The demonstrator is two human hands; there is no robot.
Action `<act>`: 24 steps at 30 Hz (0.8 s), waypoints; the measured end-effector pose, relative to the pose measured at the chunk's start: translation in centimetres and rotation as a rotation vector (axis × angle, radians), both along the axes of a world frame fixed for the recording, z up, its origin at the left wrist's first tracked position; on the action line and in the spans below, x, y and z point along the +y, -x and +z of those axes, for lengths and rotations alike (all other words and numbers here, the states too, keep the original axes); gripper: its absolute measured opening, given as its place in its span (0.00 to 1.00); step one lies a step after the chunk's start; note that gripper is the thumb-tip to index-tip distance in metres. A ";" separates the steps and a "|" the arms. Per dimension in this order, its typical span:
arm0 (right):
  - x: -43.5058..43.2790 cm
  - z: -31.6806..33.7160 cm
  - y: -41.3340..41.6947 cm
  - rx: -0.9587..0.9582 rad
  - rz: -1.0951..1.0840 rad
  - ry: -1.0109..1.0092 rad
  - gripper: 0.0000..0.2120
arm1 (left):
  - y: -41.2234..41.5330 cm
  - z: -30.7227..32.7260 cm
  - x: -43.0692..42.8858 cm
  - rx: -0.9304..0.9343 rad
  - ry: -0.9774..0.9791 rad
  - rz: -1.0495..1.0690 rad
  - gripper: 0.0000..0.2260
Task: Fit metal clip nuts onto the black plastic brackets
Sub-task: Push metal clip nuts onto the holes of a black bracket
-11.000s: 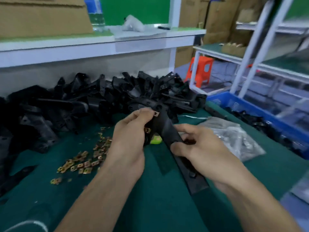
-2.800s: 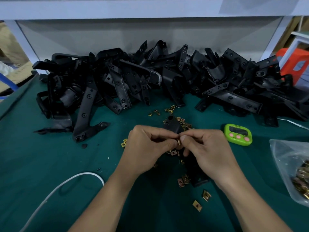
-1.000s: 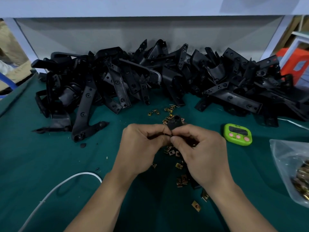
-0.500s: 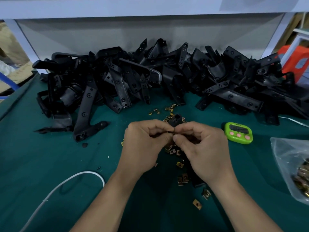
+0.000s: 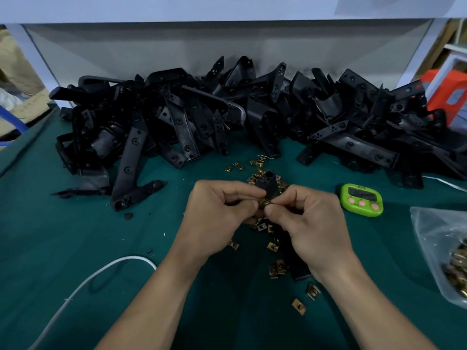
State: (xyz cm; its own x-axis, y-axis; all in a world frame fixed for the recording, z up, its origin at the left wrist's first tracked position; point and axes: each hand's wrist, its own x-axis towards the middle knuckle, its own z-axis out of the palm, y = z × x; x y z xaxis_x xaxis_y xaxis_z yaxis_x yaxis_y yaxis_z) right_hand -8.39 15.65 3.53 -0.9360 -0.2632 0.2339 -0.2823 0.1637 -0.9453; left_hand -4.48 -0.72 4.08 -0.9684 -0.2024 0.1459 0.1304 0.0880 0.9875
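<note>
My left hand (image 5: 217,215) and my right hand (image 5: 310,223) meet at the table's middle, fingertips pinched together on a brass-coloured clip nut (image 5: 265,203). The nut sits against the edge of a black plastic bracket (image 5: 268,184), whose far tip pokes out above my fingers and whose near end (image 5: 299,270) shows below my right wrist. How each hand shares the bracket is hidden by the fingers. Several loose clip nuts (image 5: 276,270) lie scattered on the green mat around and under my hands.
A long heap of black brackets (image 5: 227,117) fills the back of the green mat (image 5: 75,248). A green timer (image 5: 361,200) lies to the right, a clear bag of nuts (image 5: 444,256) at the right edge, a white cable (image 5: 83,284) at the lower left.
Over the last second my hands stayed together on the bracket and shifted only slightly; the clip nut now shows between my fingertips. Eleven seconds ago the view faced right, toward a blue crate.
</note>
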 end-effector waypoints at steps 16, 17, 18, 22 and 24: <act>0.1 -0.1 -0.8 0.351 -0.109 -0.146 0.09 | -0.2 0.2 -0.3 -0.112 -0.104 -0.082 0.06; 0.2 -0.1 -0.8 0.357 -0.119 -0.150 0.10 | -0.1 0.3 -0.4 -0.111 -0.122 -0.092 0.06; 0.2 -0.1 -0.7 0.369 -0.148 -0.173 0.10 | -0.1 0.2 -0.5 -0.111 -0.135 -0.090 0.07; 1.0 -0.2 0.4 0.261 -0.343 -0.484 0.10 | 0.1 0.0 -1.0 -0.134 -0.161 0.003 0.06; 1.2 -0.5 0.7 0.120 -0.305 -0.723 0.20 | 0.2 -0.1 -1.2 -0.156 -0.194 0.050 0.04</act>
